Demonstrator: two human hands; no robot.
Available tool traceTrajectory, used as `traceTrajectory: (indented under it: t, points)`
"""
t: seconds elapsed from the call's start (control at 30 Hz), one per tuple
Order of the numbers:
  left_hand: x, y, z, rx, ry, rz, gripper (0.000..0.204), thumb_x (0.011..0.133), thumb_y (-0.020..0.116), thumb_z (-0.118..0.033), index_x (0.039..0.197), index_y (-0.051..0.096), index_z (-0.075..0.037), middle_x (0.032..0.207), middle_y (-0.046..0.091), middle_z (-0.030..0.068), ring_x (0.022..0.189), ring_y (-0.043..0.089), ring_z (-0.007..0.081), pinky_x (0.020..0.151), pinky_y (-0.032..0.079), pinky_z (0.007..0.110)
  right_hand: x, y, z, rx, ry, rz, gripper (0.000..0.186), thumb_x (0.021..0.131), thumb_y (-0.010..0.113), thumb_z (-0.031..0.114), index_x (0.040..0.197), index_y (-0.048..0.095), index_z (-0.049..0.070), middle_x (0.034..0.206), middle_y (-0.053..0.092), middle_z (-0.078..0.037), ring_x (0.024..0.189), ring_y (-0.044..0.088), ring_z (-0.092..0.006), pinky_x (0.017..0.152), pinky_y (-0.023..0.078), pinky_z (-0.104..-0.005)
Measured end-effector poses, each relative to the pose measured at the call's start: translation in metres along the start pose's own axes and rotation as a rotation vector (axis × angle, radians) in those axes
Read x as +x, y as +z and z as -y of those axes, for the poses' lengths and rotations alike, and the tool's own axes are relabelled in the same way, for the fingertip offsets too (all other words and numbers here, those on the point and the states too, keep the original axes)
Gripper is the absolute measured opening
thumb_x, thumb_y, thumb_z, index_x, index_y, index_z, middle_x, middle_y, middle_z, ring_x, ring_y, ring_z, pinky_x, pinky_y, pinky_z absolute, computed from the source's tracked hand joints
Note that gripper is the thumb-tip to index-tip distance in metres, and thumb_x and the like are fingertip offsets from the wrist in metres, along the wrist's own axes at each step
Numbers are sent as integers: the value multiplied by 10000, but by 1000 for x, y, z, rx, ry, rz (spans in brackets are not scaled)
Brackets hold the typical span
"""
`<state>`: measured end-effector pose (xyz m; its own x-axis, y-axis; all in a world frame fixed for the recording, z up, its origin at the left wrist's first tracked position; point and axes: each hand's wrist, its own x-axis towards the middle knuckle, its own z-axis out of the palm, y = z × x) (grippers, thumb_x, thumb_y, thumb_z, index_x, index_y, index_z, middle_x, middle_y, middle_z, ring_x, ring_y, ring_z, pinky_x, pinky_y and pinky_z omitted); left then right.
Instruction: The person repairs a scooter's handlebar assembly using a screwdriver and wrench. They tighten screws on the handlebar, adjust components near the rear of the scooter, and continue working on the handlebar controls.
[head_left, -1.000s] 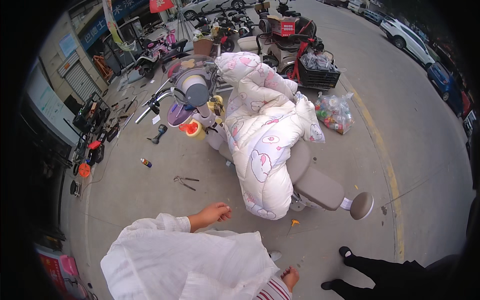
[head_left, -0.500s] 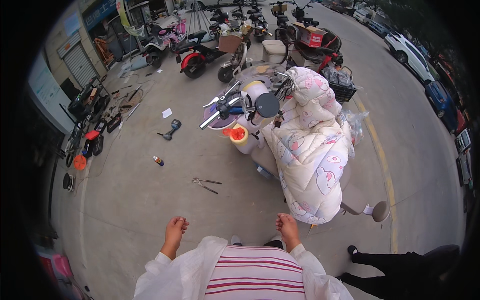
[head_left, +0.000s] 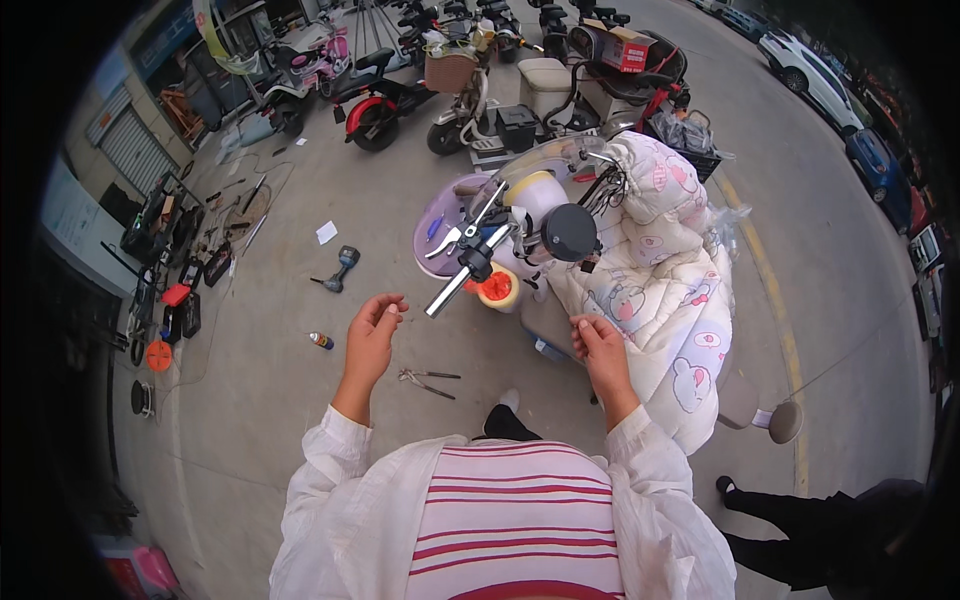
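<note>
My left hand (head_left: 374,332) is held out in the air, left of the handlebar grip (head_left: 446,295) of a lilac and cream electric scooter. It holds nothing, and its fingers are loosely bent with a gap beside the thumb. My right hand (head_left: 602,350), loosely curled and holding nothing visible, is close to a padded cream quilt (head_left: 650,290) with cartoon bears draped over the scooter. Whether it touches the quilt I cannot tell. A brake lever (head_left: 458,238), a round black mirror (head_left: 569,233) and a cream cup-shaped pocket with something orange-red (head_left: 494,287) show near the bar.
On the ground lie pincers (head_left: 430,382), a spray can (head_left: 321,340), a cordless drill (head_left: 342,269) and white paper (head_left: 326,232). Tools and boxes (head_left: 185,285) line the left. Parked scooters (head_left: 378,115) stand ahead. A person in black trousers (head_left: 780,515) is at lower right.
Both my hands have risen and reached forward from near my waist. My body has come nearer the scooter, which now sits slightly further right in view, and one foot has stepped forward.
</note>
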<state>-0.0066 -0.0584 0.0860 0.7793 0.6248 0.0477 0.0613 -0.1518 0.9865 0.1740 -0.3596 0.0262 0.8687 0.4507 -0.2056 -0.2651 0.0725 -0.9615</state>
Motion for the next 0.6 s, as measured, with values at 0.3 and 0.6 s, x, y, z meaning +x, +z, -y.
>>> traceTrajectory:
  t: [0.3, 0.6]
  points:
    - [147, 42, 4, 259, 49, 191, 320, 951, 553, -213, 1214, 618, -43, 1032, 668, 120, 895, 626, 152, 795, 496, 293, 183, 85, 72, -785, -847, 111, 185, 901, 584, 64, 1072, 649, 31, 909, 608, -77, 805, 598, -180, 724, 485, -303]
    - [190, 57, 6, 102, -145, 574, 306, 991, 511, -244, 1187, 613, -33, 831, 611, 17, 698, 549, 87, 627, 458, 249, 223, 105, 77, -816, -599, 579, 249, 850, 611, 86, 1093, 663, 70, 941, 660, -151, 902, 610, -350, 826, 469, -424]
